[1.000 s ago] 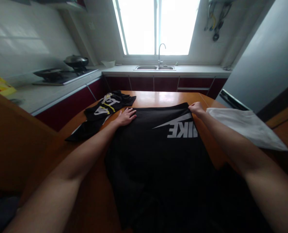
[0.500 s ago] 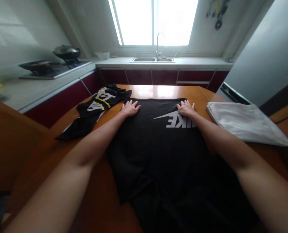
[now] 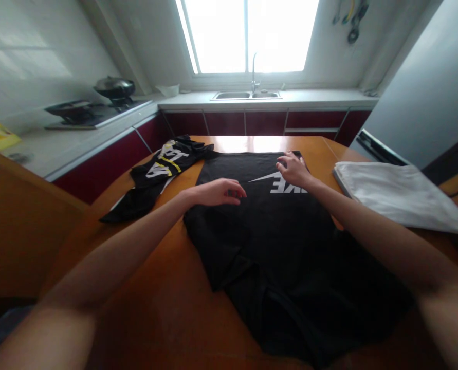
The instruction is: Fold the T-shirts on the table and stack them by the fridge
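Table: the orange-brown top lies below both sets of fingers and bears all the cloth.
Black shirt: spread under and between the fingers, its far edge flat just beyond them, its near part rumpled toward the person.
White folded cloth: to the right of the right fingers, apart from them.
Dark printed garment: crumpled beyond and left of the left fingers.
Left hand: has come off the far left corner and moved inward and nearer; that corner now lies without a hand on it.
Right hand: near the far right corner, seemingly lifting from its flat press.
Left fingers: loosely curled, thumb apart, pinching nothing; seemingly above the cloth.
Right fingers: spread and slightly bent, gripping nothing visible; cannot tell whether the tips touch.
White lettering: just nearer than the right fingers, partly hidden by the wrist.
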{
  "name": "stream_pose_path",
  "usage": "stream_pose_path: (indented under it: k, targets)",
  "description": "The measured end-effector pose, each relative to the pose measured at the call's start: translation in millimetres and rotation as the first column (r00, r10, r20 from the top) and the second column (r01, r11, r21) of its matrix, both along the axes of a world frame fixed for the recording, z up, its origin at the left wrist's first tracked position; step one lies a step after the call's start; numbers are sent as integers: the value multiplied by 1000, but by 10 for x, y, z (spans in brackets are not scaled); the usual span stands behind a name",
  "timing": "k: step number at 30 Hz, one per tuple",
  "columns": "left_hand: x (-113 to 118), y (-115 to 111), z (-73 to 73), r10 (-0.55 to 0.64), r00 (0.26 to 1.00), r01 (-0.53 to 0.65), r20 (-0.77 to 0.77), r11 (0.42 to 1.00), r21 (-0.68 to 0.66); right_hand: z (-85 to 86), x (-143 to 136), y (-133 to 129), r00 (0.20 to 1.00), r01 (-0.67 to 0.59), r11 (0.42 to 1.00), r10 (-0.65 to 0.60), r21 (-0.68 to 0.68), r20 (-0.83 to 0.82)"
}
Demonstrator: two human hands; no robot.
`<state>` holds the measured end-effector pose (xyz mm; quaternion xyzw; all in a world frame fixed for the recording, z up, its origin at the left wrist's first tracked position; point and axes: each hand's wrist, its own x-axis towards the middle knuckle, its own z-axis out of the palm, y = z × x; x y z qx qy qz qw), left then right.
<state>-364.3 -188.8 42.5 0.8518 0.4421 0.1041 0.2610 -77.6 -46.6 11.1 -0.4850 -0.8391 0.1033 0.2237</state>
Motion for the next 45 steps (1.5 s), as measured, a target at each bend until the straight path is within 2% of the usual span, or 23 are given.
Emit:
stream_pose_path:
  k: [3, 5, 9, 12, 14, 17, 20, 23, 27, 30, 34, 37, 39, 41, 43, 45]
  targets:
    - [75, -554, 54, -95, 995, 93, -25, 991, -92, 120, 140, -557, 994, -106, 993, 105, -43, -9]
    - [89, -761, 7, -87, 995, 82, -56, 992, -91, 187, 259, -906, 987, -162, 986, 160, -48, -34]
    - [88, -862, -76, -28, 988, 39, -153, 996, 74, 292, 475, -1462, 971, -221, 975, 216, -39, -104]
    - [19, -913, 40, -24, 991, 38, -134, 994, 104, 345, 636, -1818, 962, -234, 971, 225, -46, -153]
    - [-106, -1045, 198, 27, 994, -20, -102, 997, 76, 350, 772, -2071, 958, -244, 968, 229, -67, -173]
    - [-429, -1418, 424, 171, 985, -168, -8, 974, 149, 288, 1019, -2461, 956, -259, 960, 239, -108, -172]
    - [-836, -1900, 481, 282, 956, -289, 76, 951, 113, 145, 1251, -2785, 950, -277, 952, 252, -129, -185]
    - [-1178, -2350, 354, 373, 926, -375, 58, 927, 25, -17, 1396, -2988, 940, -293, 948, 262, -124, -218]
    - [-1416, -2760, 139, 425, 905, -425, 2, 905, -32, -118, 1446, -3117, 922, -351, 929, 320, -118, -219]
    - [-1513, -2890, 71, 512, 859, -511, -19, 859, 33, -98, 1441, -3163, 908, -394, 912, 368, -112, -201]
    - [-1608, -2887, 70, 590, 807, -584, -27, 804, 114, -101, 1456, -3174, 905, -407, 907, 386, -104, -177]
    - [-1482, -2858, 90, 626, 780, -612, 10, 760, 218, -186, 1482, -3164, 909, -401, 912, 385, -81, -161]
    - [-1216, -2880, 99, 590, 807, -573, 34, 767, 287, -256, 1498, -3179, 905, -410, 911, 401, -44, -146]
    - [-836, -2948, 89, 465, 885, -449, 22, 840, 304, -307, 1513, -3225, 892, -431, 902, 428, 10, -141]
    - [-435, -3035, 49, 283, 958, -262, -52, 932, 250, -328, 1533, -3295, 877, -457, 887, 461, 61, -136]
    - [-117, -3097, -24, 161, 982, -133, -101, 963, 235, -326, 1559, -3364, 857, -500, 863, 506, 72, -102]
